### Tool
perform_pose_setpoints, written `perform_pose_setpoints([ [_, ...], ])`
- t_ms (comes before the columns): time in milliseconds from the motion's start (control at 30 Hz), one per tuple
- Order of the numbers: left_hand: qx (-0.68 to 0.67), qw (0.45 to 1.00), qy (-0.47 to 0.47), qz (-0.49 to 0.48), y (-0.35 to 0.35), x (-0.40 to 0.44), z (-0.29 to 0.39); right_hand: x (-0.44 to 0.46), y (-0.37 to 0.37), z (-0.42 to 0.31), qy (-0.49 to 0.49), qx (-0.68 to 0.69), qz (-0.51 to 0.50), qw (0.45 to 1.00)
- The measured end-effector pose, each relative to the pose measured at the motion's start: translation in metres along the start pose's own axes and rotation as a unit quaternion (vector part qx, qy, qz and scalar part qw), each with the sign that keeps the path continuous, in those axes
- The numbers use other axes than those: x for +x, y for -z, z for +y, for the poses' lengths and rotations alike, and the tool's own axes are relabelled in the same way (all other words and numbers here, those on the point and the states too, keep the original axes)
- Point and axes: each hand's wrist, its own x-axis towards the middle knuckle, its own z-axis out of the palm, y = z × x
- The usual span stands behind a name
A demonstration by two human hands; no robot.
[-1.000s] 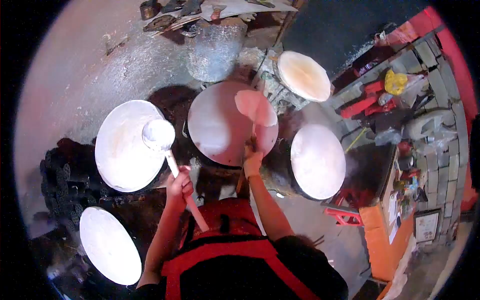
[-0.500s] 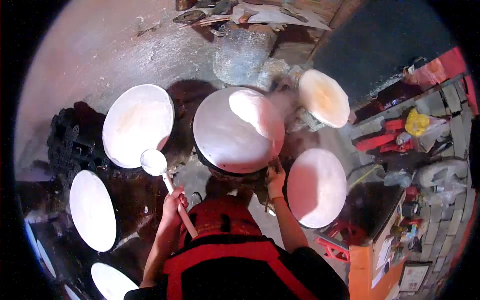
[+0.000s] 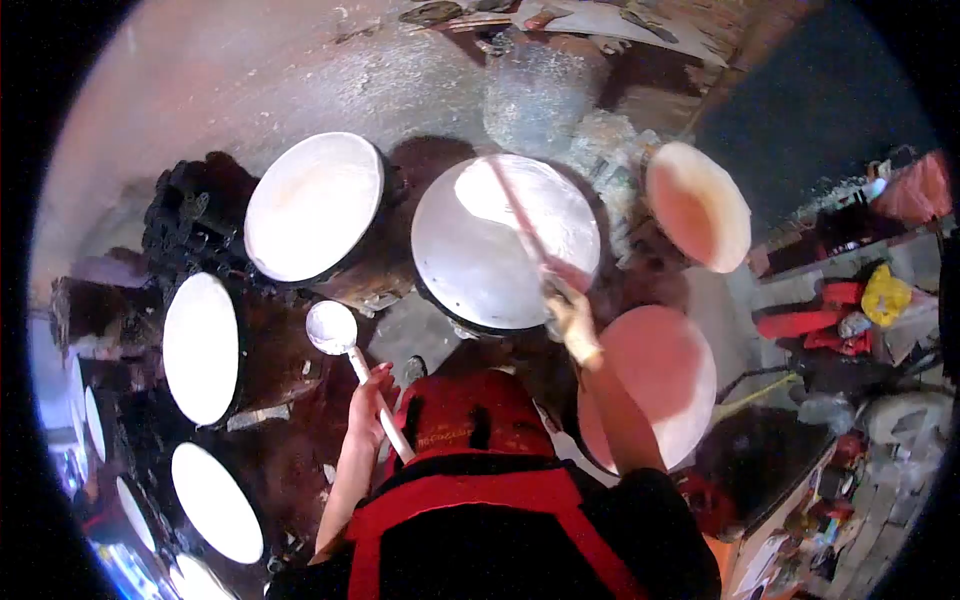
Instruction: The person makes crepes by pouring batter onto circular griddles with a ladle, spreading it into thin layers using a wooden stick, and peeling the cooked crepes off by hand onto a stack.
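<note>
Taking the middle round pan (image 3: 470, 275) as the clock's centre, with twelve away from the body, the right hand (image 3: 572, 322) sits at its five o'clock edge, closed around a long tool (image 3: 516, 212). The tool, blurred, slants over the pan toward the twelve o'clock rim; whether it touches the surface I cannot tell. A white patch (image 3: 478, 196) spreads over the pan's upper part, leaving a bare grey band along the rim from seven to ten.

The left hand (image 3: 366, 408) grips the handle of a white ladle (image 3: 331, 327), whose bowl hangs at eight o'clock, apart from the pan's edge. Between bowl and pan lies a bare strip of grey floor (image 3: 420, 328).

The right forearm passes over the near-left edge of the pinkish disc (image 3: 655, 370) at half past four, so room is tight there. At nine o'clock a white disc (image 3: 315, 205) stands beyond a narrow dark gap; farther out, at eight, is a second disc (image 3: 200, 350). A tan-centred disc (image 3: 705, 205) sits near three, apart from the pan. Just past twelve, a mottled drum (image 3: 540, 95) limits the far side.
</note>
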Motion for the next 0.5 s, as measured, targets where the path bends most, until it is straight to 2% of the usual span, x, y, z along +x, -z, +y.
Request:
perform_pose_setpoints([
  [33, 0.002, 1.0, -0.001, 0.016, 0.001, -0.005, -0.004, 0.0, 0.006, 0.002, 0.008, 0.05, 0.043, 0.998],
  [100, -0.014, 0.999, -0.007, 0.028, -0.002, -0.017, -0.009, 0.003, 0.011, -0.019, -0.086, 0.039, 0.167, 0.982],
  [133, -0.005, 0.999, -0.014, 0.032, -0.007, -0.025, -0.01, 0.01, 0.007, -0.031, -0.125, -0.02, 0.166, 0.978],
  [167, 0.007, 0.999, -0.019, 0.036, -0.01, -0.031, -0.012, 0.025, 0.008, -0.011, -0.042, -0.064, 0.11, 0.991],
  [200, -0.049, 0.999, 0.005, 0.006, 0.009, -0.023, -0.023, 0.043, 0.01, 0.026, 0.042, -0.106, 0.053, 0.992],
  [333, -0.041, 0.999, -0.008, -0.005, 0.002, -0.026, -0.031, 0.038, -0.009, 0.02, -0.047, -0.008, -0.071, 0.996],
  [367, -0.044, 0.998, 0.018, 0.042, 0.0, -0.023, -0.031, 0.034, -0.006, 0.021, -0.082, 0.003, -0.093, 0.992],
  [400, -0.042, 0.998, 0.014, 0.033, 0.005, -0.02, -0.032, 0.007, 0.003, -0.029, -0.13, -0.064, -0.155, 0.977],
  [433, -0.041, 0.999, 0.011, 0.024, 0.01, -0.019, -0.033, 0.001, 0.014, -0.033, -0.154, -0.037, -0.145, 0.977],
  [467, -0.035, 0.999, 0.005, 0.035, 0.009, -0.019, -0.03, 0.009, 0.041, -0.025, -0.155, -0.015, -0.172, 0.973],
  [500, -0.03, 0.998, -0.001, 0.046, 0.006, -0.019, -0.027, 0.019, 0.045, -0.024, -0.013, 0.011, -0.209, 0.978],
])
